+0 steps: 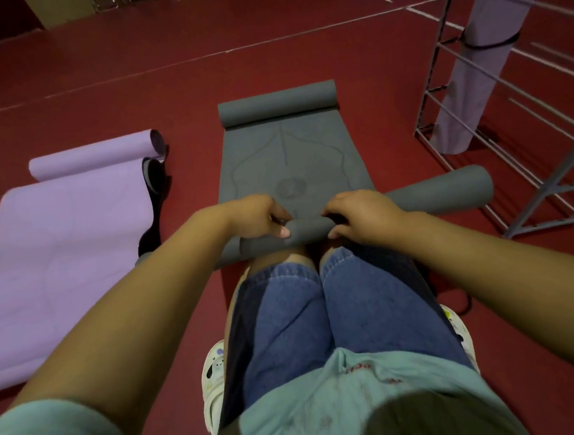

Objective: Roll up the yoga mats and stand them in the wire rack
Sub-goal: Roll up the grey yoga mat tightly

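Note:
A grey yoga mat [291, 155] lies flat on the red floor in front of my knees, its far end curled into a roll. Its near end is rolled into a tube across my knees. My left hand [261, 217] grips the tube with the thumb on top. My right hand [361, 213] grips the same tube a little to the right. The tube's right end [455, 188] flares wide toward the wire rack [439, 78]. A purple mat [481, 47] stands rolled inside the rack with a black strap round it. A second purple mat [60, 228] lies partly unrolled at the left.
A black strap [153, 200] lies between the purple mat and the grey one. The rack's metal base bars [548, 193] run close to the tube's right end. White lines cross the red floor behind. Boxes stand at the far wall.

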`<state>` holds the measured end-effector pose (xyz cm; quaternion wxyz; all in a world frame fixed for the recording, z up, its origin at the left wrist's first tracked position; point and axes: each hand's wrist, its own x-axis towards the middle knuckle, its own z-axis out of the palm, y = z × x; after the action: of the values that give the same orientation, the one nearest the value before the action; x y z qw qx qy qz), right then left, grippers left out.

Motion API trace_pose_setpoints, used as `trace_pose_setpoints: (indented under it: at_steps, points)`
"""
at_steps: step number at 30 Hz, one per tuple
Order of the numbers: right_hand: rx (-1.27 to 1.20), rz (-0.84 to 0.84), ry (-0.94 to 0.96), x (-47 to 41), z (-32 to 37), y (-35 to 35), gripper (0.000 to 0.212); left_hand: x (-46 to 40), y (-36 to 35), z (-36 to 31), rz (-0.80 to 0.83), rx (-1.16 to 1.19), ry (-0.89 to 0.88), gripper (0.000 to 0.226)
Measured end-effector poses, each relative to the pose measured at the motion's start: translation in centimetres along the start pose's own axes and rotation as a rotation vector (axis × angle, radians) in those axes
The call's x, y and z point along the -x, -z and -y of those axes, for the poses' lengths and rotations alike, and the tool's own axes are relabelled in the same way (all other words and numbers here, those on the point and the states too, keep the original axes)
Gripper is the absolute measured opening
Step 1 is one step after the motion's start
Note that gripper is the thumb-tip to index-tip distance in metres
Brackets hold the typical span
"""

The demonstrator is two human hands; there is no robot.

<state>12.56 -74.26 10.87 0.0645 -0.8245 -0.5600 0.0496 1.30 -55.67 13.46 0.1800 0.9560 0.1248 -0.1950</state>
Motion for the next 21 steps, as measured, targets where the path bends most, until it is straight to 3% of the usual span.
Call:
trace_pose_setpoints:
  at_steps: [4, 7, 10, 12, 15, 21]
  points:
    - [-0.008, 0.070, 0.007, -0.8, -0.2, 0.7, 0.045, 1.4, -1.3, 0.6, -0.219, 0.062, -0.020, 0.045]
    - [0.010, 0.070, 0.004, -0.7, -0.2, 0.2, 0.046, 2.8, -1.8, 0.7, -0.223, 0.111, -0.036, 0.060]
    - [0.069, 0.056, 0.016, -0.1, -0.2, -0.3, 0.056, 2.5, -2.4, 0.3, -0.229, -0.051, -0.049, 0.067]
    - [0.160, 0.040, 0.027, 0.1, 0.0, -0.8, 0.061, 2.0, -2.8, 0.1, -0.228, -0.143, -0.027, 0.063]
    - [0.244, -0.020, 0.031, 0.0, 0.4, -0.9, 0.051, 1.7, -2.5, 0.1, -0.222, -0.181, -0.035, 0.048]
    - [0.123, -0.024, 0.108, 2.8, 0.5, 4.2, 0.049, 5.0, 1.6, -2.4, -0.194, -0.087, -0.097, 0.034]
